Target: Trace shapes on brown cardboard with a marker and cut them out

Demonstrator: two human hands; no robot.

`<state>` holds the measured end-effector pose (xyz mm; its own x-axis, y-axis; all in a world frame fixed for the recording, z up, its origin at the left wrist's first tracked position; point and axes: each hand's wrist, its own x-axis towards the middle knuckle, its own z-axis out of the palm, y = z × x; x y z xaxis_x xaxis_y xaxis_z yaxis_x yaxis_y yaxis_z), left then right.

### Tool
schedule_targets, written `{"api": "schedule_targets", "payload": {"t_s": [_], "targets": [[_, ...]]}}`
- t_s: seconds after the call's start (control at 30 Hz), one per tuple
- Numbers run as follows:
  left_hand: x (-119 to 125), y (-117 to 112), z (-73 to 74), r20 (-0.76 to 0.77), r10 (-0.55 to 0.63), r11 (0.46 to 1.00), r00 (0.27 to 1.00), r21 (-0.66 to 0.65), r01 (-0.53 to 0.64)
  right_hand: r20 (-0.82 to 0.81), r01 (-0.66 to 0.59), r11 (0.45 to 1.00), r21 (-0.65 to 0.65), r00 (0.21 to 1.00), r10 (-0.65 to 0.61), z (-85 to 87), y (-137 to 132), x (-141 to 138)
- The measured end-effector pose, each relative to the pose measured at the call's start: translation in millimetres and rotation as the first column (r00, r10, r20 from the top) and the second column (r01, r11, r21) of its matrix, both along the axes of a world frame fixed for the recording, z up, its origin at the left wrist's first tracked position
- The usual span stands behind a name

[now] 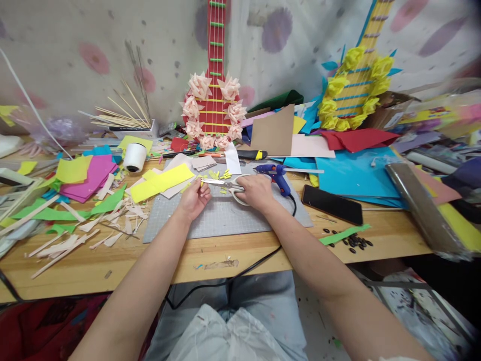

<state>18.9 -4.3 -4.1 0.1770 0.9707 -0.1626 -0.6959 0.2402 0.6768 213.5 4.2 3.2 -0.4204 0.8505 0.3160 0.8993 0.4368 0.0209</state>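
My right hand (256, 192) is closed around the white handles of a pair of scissors (224, 184), whose blades point left over the grey cutting mat (221, 220). My left hand (194, 197) pinches a tiny yellow paper piece (202, 183) right at the blade tips. Small yellow snippets (224, 175) lie on the mat just beyond the scissors. A larger yellow paper sheet (162, 181) lies to the left of my left hand.
A blue glue gun (277, 175) lies behind my right hand, its black cord running off the table edge. A black phone (332, 204) sits to the right. Pink and green paper (92, 175), scraps, a white tape roll (135, 157) and two paper guitars (212, 108) crowd the wooden table.
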Motion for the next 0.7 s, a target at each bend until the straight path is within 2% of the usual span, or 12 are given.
{"api": "schedule_targets", "payload": {"t_s": [0.43,0.7], "targets": [[0.2,-1.3,0.8,-0.038,0.035,0.998,0.999,0.047,-0.033,0.005,0.008,1.0,-0.014,1.0,-0.008,-1.0,0.6,-1.0],[0.1,0.0,0.3,-0.024,0.04,0.999,0.999,0.031,-0.039,-0.065,0.111,0.993,-0.046,0.991,-0.114,1.1,-0.5,-1.0]]}}
